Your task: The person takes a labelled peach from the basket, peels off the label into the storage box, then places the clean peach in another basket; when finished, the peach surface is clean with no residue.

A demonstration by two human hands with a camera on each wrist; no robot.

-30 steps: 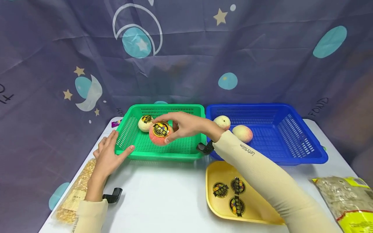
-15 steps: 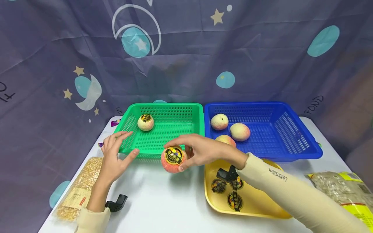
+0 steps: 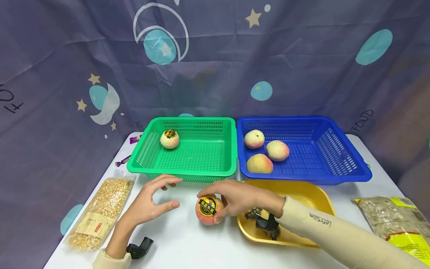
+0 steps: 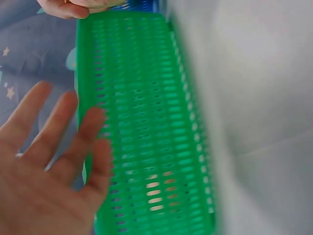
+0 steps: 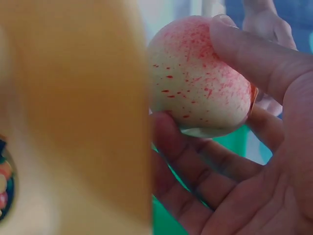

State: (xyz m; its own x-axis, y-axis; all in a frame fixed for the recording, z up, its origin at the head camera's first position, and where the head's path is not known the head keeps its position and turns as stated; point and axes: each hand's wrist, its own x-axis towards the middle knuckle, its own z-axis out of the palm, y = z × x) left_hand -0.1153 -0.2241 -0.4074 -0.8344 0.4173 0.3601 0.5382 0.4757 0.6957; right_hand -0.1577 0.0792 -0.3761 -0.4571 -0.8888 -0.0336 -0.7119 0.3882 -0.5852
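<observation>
Between the two hands, stickered peach [image 3: 205, 217]: held over the white table [image 3: 188, 254], sticker facing the head camera, flecked red on the side seen from the right wrist; touching the table or lifted, cannot tell. Clock centred on it, 12 away from the person.
Right hand [image 3: 236, 198]: at 2 o'clock, curled round the peach with fingers and thumb.
Left hand [image 3: 147, 201]: at 9 o'clock, near but apart; loosely bent in the fingers, with thumb set away.
Right sleeve [image 3: 319, 224] and black wrist camera [image 3: 267, 224]: across the yellow tray, hiding part of it.
Kernel bag [image 3: 105, 201]: at 9 o'clock, past the left hand.
Wrapped candy [image 3: 122, 161]: at 10 o'clock, outside the green basket.
Grey bag [image 3: 391, 216]: at 3 o'clock, beyond the tray.
Starry curtain [image 3: 208, 82]: at 12 o'clock, behind both baskets.
Yellow tray [image 3: 307, 200]: at 3 o'clock, bearing black labels [image 3: 253, 213] toward its 8 o'clock side.
Green basket [image 3: 184, 173]: at 11 o'clock, holding one labelled peach [image 3: 170, 142] toward its 10 o'clock corner.
Blue basket [image 3: 309, 178]: at 2 o'clock, holding three plain peaches [image 3: 277, 150] toward its 9 o'clock end.
</observation>
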